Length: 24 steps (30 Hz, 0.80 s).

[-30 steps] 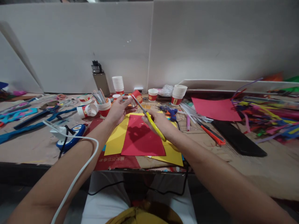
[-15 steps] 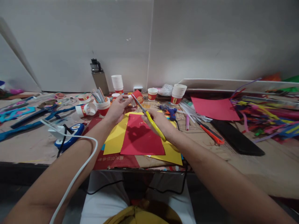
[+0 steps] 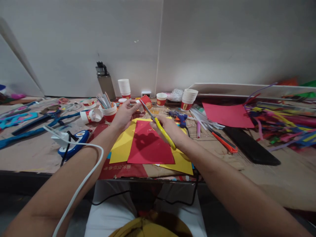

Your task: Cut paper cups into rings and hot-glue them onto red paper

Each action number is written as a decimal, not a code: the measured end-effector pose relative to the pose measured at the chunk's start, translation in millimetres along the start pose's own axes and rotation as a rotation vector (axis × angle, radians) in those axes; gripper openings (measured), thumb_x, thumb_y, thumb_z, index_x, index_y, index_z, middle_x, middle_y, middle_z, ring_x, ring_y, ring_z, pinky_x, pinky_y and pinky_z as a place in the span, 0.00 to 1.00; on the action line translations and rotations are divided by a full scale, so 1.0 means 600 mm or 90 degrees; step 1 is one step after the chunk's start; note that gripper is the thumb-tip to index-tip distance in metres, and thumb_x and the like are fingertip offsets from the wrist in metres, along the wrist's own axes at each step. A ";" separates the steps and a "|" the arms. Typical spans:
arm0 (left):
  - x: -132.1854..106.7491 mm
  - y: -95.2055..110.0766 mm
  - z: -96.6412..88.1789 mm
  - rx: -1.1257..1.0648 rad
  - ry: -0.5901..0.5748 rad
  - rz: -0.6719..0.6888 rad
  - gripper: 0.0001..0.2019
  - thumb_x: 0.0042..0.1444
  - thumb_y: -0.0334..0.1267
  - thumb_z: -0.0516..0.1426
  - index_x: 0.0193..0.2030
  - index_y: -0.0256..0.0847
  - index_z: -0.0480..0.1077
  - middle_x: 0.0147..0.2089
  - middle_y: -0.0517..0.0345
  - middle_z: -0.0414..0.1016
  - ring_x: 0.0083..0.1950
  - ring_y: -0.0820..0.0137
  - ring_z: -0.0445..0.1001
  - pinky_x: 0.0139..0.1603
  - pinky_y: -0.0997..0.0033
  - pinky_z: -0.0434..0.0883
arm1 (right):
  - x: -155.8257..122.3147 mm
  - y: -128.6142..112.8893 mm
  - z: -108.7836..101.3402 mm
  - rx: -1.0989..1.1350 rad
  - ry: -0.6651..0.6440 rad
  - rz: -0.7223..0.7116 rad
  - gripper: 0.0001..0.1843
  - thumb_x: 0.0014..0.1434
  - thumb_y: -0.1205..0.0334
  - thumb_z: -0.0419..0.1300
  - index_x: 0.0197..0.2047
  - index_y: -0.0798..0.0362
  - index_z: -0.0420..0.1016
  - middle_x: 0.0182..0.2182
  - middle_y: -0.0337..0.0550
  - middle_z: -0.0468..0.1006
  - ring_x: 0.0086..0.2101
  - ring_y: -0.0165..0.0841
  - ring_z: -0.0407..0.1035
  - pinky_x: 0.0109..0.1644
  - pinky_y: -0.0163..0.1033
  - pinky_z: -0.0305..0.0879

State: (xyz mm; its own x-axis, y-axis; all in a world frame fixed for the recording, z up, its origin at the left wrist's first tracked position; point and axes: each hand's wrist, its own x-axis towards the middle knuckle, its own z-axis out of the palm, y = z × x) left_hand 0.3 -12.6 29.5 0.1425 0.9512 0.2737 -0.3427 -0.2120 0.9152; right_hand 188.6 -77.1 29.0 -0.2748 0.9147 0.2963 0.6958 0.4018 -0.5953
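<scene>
My left hand [image 3: 125, 115] is closed round a small red and white paper cup [image 3: 145, 101], held on its side above the table. My right hand [image 3: 166, 128] grips yellow-handled scissors [image 3: 158, 125], and their blades reach up to the cup's side. Under both hands lies a red paper sheet [image 3: 150, 146] on top of yellow sheets [image 3: 122, 148].
Stacks of paper cups [image 3: 124, 87] [image 3: 188, 98], a metal bottle [image 3: 105, 83] and a cup of sticks [image 3: 108, 110] stand behind. A blue glue gun [image 3: 180, 118], an orange cutter [image 3: 223, 142], a red sheet [image 3: 228, 115] and coloured strips [image 3: 283, 126] lie right. A white cable [image 3: 81, 184] crosses my left arm.
Hardly anything has changed: the view dipped a little, and both hands keep the cup and scissors in the same place.
</scene>
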 end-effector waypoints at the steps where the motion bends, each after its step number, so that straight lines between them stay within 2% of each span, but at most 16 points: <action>1: 0.000 0.000 0.000 0.014 -0.003 0.008 0.19 0.45 0.43 0.68 0.38 0.39 0.66 0.33 0.59 0.76 0.34 0.70 0.79 0.37 0.68 0.78 | 0.000 0.000 -0.001 0.002 -0.009 0.000 0.11 0.60 0.52 0.54 0.33 0.51 0.67 0.26 0.38 0.74 0.29 0.31 0.66 0.33 0.34 0.56; 7: -0.001 0.000 0.003 0.054 -0.005 0.029 0.18 0.46 0.43 0.68 0.38 0.37 0.67 0.33 0.59 0.75 0.32 0.71 0.78 0.37 0.66 0.78 | 0.002 0.001 -0.001 -0.003 -0.008 0.013 0.11 0.61 0.52 0.53 0.33 0.51 0.66 0.27 0.39 0.74 0.30 0.31 0.66 0.33 0.34 0.56; 15: 0.001 -0.001 0.003 0.000 -0.004 0.024 0.19 0.44 0.41 0.69 0.39 0.39 0.67 0.34 0.60 0.76 0.33 0.71 0.78 0.41 0.64 0.78 | -0.001 -0.002 0.001 0.024 0.016 -0.002 0.11 0.60 0.53 0.53 0.30 0.51 0.64 0.24 0.36 0.69 0.27 0.29 0.62 0.32 0.33 0.55; 18: 0.001 -0.001 0.003 -0.038 -0.004 0.003 0.18 0.47 0.44 0.68 0.40 0.40 0.67 0.34 0.59 0.77 0.33 0.71 0.78 0.42 0.64 0.78 | -0.002 -0.003 0.001 0.037 0.011 0.000 0.11 0.59 0.54 0.54 0.29 0.51 0.64 0.23 0.36 0.68 0.26 0.28 0.61 0.32 0.33 0.55; 21: 0.002 0.002 0.003 -0.050 -0.002 -0.036 0.17 0.51 0.48 0.64 0.37 0.37 0.69 0.35 0.54 0.77 0.37 0.69 0.79 0.45 0.64 0.78 | -0.001 -0.002 0.001 0.026 0.008 -0.003 0.11 0.59 0.54 0.53 0.30 0.51 0.65 0.24 0.36 0.69 0.26 0.29 0.61 0.32 0.34 0.54; 24: 0.003 0.004 0.001 -0.045 -0.007 -0.043 0.16 0.51 0.46 0.65 0.34 0.35 0.69 0.35 0.54 0.78 0.39 0.70 0.78 0.47 0.65 0.77 | 0.000 0.002 0.000 -0.009 0.003 -0.014 0.10 0.60 0.54 0.53 0.32 0.51 0.66 0.25 0.37 0.70 0.27 0.29 0.62 0.32 0.34 0.53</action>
State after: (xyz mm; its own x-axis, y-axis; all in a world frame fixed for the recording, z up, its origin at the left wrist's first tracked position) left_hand 0.4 -11.7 32.3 0.1770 0.9604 0.2152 -0.3966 -0.1305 0.9087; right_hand 189.3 -76.5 28.5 -0.2865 0.9056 0.3127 0.6995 0.4207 -0.5776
